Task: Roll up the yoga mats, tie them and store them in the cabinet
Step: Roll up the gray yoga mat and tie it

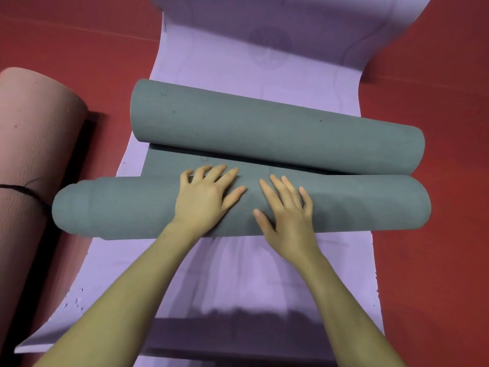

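From the head camera, the grey mat (238, 207) is lying across a flat lilac mat (238, 274) on the red floor (436, 88). It is curling from both ends, so 2 grey rolls are sitting side by side with a short flat strip between them. The near roll is resting under both hands. The left hand (209, 200) is pressing flat on top of it, fingers spread and straight. The right hand (288, 210) is pressing just beside, also flat with fingers apart; neither is clamped around anything. The 2 hands are sitting near each other at the roll's middle, not touching.

At the left edge a pink mat (29, 154) is lying rolled with a dark tie (23, 192) around it. No cabinet is showing.

The grey mat is looking soft, springy and light, with a grippy ribbed skin. It is likely to unroll if released, so pressing down with palms spread wider toward the ends should be keeping the roll even.
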A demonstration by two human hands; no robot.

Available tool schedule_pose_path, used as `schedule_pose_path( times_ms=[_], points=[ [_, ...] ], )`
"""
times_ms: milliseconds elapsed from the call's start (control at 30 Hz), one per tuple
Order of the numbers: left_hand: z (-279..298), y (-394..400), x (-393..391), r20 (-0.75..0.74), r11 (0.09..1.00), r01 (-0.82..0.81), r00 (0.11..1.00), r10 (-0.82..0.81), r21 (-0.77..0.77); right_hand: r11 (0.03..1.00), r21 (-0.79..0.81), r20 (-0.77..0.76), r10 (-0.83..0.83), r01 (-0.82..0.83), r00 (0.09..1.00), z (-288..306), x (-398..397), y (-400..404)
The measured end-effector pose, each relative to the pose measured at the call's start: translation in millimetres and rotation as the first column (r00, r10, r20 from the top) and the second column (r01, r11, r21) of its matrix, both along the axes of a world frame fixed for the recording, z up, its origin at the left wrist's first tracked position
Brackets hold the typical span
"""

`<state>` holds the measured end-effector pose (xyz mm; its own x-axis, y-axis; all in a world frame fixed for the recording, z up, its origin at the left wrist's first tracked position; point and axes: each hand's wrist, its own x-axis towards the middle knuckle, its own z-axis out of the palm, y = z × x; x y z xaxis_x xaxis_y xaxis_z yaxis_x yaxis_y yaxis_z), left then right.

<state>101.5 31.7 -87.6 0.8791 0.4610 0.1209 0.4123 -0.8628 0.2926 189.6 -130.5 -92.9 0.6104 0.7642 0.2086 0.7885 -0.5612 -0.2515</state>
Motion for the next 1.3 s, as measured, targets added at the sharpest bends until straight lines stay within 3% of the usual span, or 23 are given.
schedule_pose_path(
  times_ms=[100,233,600,1100,1200,1300],
  points=[
    [-3,8,-19,0.108,0.986,0.132,0.984,-0.144,0.105,0.987,-0.135,-0.068,0.078,-0.087,0.995,3,8,-4],
    [-6,18,-35,-0.125,0.972,0.183,0.978,-0.165,0.150,0.949,-0.295,-0.058,0.096,-0.109,0.994,8,18,6],
    [9,2,-49,-0.094,0.979,0.184,0.980,-0.176,0.092,0.975,-0.187,-0.011,0.116,-0.116,0.993,23,3,-3],
    [12,-59,-131,-0.200,0.966,0.260,0.946,-0.256,-0.006,0.925,-0.315,-0.156,0.168,-0.210,0.973,39,-72,-76],
    [9,-61,-133,-0.255,0.964,0.267,0.933,-0.255,0.012,0.957,-0.254,-0.294,0.063,-0.141,0.954,46,-62,-73],
    [10,-62,-133,-0.276,0.963,0.270,0.925,-0.261,-0.005,0.960,-0.278,-0.305,-0.050,-0.039,0.951,39,-54,-62]
  ],
)
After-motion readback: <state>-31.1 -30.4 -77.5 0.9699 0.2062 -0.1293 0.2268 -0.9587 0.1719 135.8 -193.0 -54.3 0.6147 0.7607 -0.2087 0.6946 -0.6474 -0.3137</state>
